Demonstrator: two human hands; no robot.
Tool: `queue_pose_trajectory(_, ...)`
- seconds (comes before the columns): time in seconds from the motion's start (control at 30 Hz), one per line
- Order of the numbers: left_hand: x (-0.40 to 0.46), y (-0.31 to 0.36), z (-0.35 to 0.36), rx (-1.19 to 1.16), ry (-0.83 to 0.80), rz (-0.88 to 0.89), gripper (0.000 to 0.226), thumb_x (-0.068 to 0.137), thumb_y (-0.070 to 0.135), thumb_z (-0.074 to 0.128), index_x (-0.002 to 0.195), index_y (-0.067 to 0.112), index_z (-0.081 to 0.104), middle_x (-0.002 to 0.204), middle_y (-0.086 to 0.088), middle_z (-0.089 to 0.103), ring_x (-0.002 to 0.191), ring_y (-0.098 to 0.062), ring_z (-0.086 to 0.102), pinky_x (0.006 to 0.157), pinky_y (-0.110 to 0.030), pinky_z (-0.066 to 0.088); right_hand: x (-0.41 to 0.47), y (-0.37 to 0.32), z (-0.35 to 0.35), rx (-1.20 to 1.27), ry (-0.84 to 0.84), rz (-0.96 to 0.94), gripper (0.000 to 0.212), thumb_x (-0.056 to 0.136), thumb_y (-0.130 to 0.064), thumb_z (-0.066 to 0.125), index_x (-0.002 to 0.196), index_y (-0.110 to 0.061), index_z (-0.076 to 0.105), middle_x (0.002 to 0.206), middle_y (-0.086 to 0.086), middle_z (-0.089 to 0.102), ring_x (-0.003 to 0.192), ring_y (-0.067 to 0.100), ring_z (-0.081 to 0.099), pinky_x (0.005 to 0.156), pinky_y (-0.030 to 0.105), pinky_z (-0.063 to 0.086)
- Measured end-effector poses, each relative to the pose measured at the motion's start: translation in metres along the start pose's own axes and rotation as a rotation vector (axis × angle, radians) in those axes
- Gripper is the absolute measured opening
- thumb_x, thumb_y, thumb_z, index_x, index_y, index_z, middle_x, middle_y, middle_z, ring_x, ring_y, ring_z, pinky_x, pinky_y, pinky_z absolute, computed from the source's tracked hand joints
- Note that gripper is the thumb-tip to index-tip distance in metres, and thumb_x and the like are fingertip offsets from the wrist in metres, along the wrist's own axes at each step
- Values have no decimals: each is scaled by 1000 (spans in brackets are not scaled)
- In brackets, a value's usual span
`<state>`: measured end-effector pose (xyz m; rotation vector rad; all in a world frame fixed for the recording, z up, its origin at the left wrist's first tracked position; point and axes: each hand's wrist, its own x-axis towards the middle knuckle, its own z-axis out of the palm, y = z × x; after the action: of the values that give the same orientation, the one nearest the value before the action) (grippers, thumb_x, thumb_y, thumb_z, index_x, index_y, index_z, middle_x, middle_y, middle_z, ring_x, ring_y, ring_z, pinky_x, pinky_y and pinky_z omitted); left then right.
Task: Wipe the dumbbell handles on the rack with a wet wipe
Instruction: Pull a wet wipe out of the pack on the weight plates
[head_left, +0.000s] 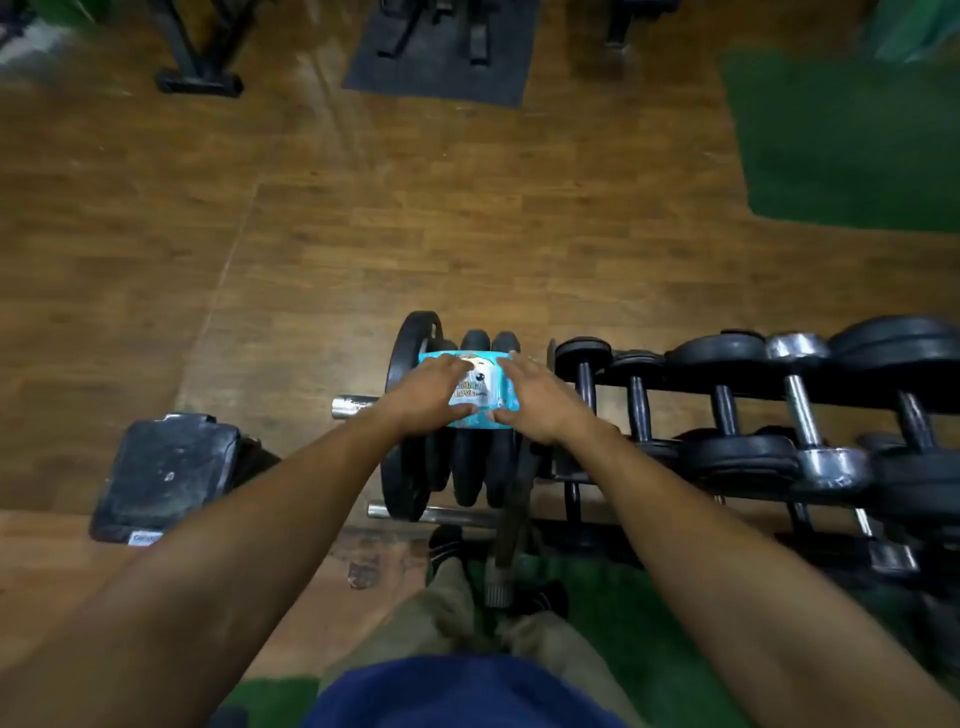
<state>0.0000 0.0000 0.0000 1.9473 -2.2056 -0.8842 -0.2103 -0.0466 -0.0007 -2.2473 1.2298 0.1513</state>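
Wet-wipe pack (475, 392) atop weight plates (467, 467), left of rack (779, 395): left hand (428, 397), right hand (530, 402) holding both ends; no wipe drawn, dumbbell handles (800, 410) unwiped.

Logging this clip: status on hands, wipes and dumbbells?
Left hand and right hand both on the wipes pack, which sits atop the weight plates. No wipe out yet. Dumbbells racked, untouched, nothing blocking.
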Motion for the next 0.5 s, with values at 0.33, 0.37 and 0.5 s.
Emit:
queue_pose_trajectory(0.33, 3, -28, 9, 5, 92, 90, 62, 93, 39, 73, 148, 20, 53, 143, -5, 51, 128, -26, 41, 100, -44, 47, 2, -16, 31, -71, 129, 130, 82, 90, -52, 62, 156, -23, 25, 162, -3, 29, 147, 22, 25, 119, 46, 25)
queue_pose_trajectory(0.37, 3, -29, 9, 2, 83, 99, 62, 93, 40, 72, 149, 21, 53, 143, -5, 51, 128, -25, 41, 100, -43, 47, 3, -16, 32, -61, 128, 144, 82, 89, -52, 64, 156, -24, 27, 162, -4, 31, 146, 22, 27, 118, 45, 27)
queue_pose_trajectory(0.5, 5, -33, 10, -10, 84, 134, 57, 97, 41, 67, 149, 19, 55, 142, -4, 53, 129, -25, 43, 102, -40, 42, 4, -10, 35, -12, 156, 168, 83, 86, -52, 67, 155, -27, 29, 159, -8, 35, 145, 18, 28, 116, 43, 31)
